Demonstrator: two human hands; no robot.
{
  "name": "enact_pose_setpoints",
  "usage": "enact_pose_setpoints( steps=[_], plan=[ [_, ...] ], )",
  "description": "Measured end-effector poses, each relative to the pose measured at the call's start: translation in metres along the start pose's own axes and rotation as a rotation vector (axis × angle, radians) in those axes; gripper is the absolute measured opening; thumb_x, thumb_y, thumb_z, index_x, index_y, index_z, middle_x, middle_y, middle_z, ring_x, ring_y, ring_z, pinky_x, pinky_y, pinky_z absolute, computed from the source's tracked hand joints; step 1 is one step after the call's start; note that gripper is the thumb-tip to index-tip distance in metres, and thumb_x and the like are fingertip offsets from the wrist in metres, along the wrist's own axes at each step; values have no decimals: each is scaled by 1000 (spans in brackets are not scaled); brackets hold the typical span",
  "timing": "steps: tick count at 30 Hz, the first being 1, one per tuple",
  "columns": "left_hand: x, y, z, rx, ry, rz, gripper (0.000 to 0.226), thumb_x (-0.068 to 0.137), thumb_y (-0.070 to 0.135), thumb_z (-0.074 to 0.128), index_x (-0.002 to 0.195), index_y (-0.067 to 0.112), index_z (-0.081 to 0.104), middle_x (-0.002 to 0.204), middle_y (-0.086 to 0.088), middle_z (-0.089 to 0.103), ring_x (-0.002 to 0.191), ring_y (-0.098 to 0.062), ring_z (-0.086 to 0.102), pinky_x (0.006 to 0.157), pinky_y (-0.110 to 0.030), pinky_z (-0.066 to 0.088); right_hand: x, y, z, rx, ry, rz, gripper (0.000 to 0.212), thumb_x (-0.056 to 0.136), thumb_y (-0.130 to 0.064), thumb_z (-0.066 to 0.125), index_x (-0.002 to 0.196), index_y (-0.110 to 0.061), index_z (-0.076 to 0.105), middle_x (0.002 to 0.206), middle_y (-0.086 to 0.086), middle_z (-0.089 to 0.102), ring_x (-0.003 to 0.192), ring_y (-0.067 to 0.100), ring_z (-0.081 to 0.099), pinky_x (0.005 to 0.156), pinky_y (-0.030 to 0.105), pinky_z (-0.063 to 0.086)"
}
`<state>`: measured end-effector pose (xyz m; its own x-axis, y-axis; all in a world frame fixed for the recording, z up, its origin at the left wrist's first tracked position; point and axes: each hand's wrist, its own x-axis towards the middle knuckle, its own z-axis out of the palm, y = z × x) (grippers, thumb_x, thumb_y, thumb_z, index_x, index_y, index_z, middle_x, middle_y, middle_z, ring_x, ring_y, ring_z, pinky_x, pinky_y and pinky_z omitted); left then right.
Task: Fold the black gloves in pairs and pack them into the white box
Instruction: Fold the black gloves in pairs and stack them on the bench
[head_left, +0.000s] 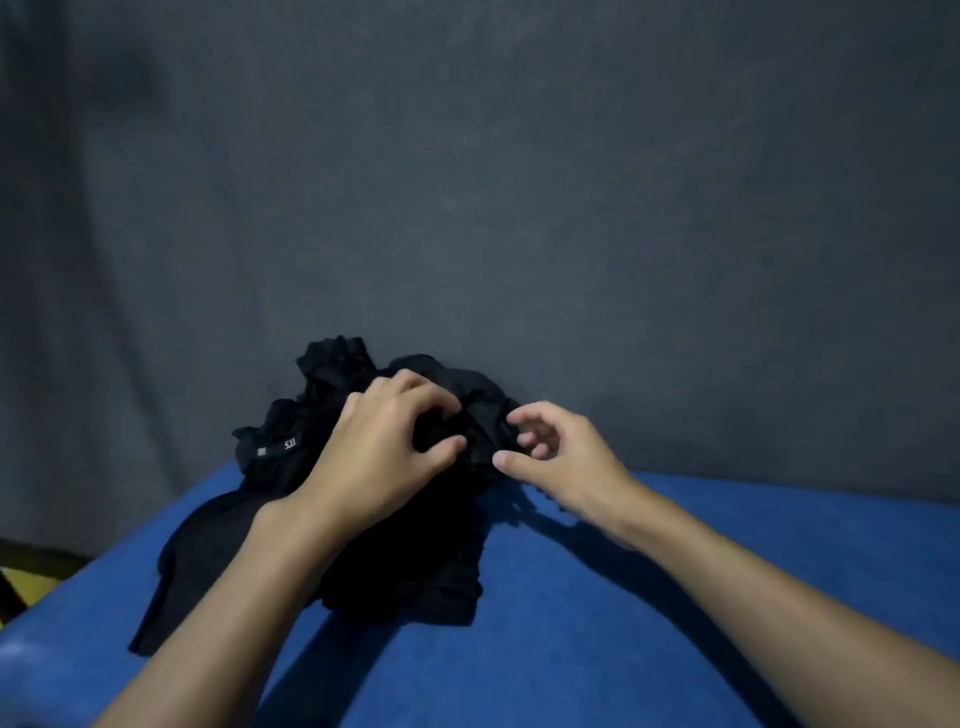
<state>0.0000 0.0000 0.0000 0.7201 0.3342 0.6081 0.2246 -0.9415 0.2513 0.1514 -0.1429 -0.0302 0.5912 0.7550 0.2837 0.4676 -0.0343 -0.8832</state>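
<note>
- Black gloves (415, 545): one loose heap on the blue surface (675, 597), at its far edge and left of centre, butted against the grey backdrop (519, 182).
- White box: not in view, so nothing is packed as far as can be seen.
- Left hand (379, 457): lies on top of the heap w/ fingers (415, 382) curled down and thumb drawn in, bunching a fold of black fabric. Prob. pinning the heap and digging out one glove.
- Right hand (561, 462): at the heap's right side, just off the far edge. Fingers hooked, thumb (506, 460) touching the fabric rim, a narrow gap btw thumb and index. Can't tell if it actually has cloth in that pinch. Looks placed to peel a single glove away while the other hand anchors.
- Heap's long axis: runs diagonally, near-left to far-right. A flat strip trails toward the surface's near-left edge, and the bulkiest crumpled part sits up at the far edge.
- Label (283, 447): white lettering on the heap's left flank, facing up. Individual gloves, cuffs vs fingertips: too dark and tangled to sort out.
- Stage, by my read: still the sorting/pairing step, no folded pair visible.
</note>
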Motion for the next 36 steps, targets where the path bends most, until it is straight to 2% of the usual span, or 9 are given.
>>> enact_pose_setpoints(
  steps=[3, 6, 10, 14, 19, 21, 26, 31, 36],
  plan=[
    [-1, -8, 1, 57, -74, 35, 36, 84, 52, 69, 116, 37, 64, 121, 20, 53, 117, -4, 45, 98, -26, 23, 2, -4, 5, -74, 18, 14, 25, 79, -28, 79, 102, -24, 69, 98, -4, 63, 84, 7, 55, 70, 17, 43],
    [-3, -12, 4, 23, -65, 38, 34, 86, 48, 70, 116, 34, 66, 119, 20, 56, 114, -5, 48, 99, -26, 26, 5, -6, 13, -49, 43, -7, 14, 81, -24, 77, 92, -19, 70, 82, -5, 65, 73, 7, 55, 61, 15, 43],
    [-5, -14, 5, 1, -24, 16, 26, 87, 43, 70, 110, 31, 67, 112, 18, 61, 109, -7, 53, 102, -31, 32, 18, -9, 22, -68, 220, -43, 30, 79, -23, 78, 105, -20, 62, 97, -4, 59, 83, 10, 52, 73, 20, 46],
    [-10, -17, 7, -6, -31, 27, 24, 88, 44, 68, 109, 32, 67, 110, 17, 61, 108, -7, 52, 102, -33, 32, 35, -16, 29, -148, 218, -38, 49, 80, -24, 77, 125, -20, 58, 113, -2, 60, 95, 11, 55, 78, 18, 41],
    [-13, -20, 4, -53, -21, 38, 21, 89, 46, 65, 106, 34, 67, 108, 19, 61, 107, -5, 52, 101, -34, 33, 45, -21, 34, -213, 280, -37, 5, 83, -15, 74, 86, -12, 72, 72, -7, 62, 61, 2, 50, 64, 18, 40],
    [-12, -19, 1, -98, -4, 34, 20, 90, 45, 65, 106, 33, 67, 106, 19, 62, 107, -5, 54, 100, -35, 37, 45, -26, 29, -175, 329, -77, 4, 83, -12, 73, 79, -11, 71, 65, -7, 60, 59, 5, 49, 58, 16, 41],
    [-6, -13, -8, -255, 109, 32, 15, 90, 37, 67, 104, 32, 65, 95, 17, 61, 96, -5, 58, 90, -39, 48, 38, -51, 9, -146, 350, -167, 6, 83, -8, 71, 78, -10, 69, 63, -6, 58, 57, 5, 49, 54, 12, 41],
    [0, 17, -18, -409, 250, 13, 9, 92, 27, 67, 100, 26, 64, 87, 12, 54, 83, -4, 55, 75, -15, 40, 8, -70, -33, -202, 333, -273, 9, 82, -5, 72, 77, -12, 70, 77, -2, 61, 63, 6, 52, 58, 10, 40],
    [5, 59, -2, -682, 64, -125, 5, 95, 35, 62, 94, 32, 66, 92, 7, 69, 89, -7, 65, 85, -30, 52, -44, -65, -68, -190, 287, -302, 20, 82, 0, 71, 77, -20, 71, 89, 1, 62, 71, 4, 57, 65, 19, 48]
  ],
)
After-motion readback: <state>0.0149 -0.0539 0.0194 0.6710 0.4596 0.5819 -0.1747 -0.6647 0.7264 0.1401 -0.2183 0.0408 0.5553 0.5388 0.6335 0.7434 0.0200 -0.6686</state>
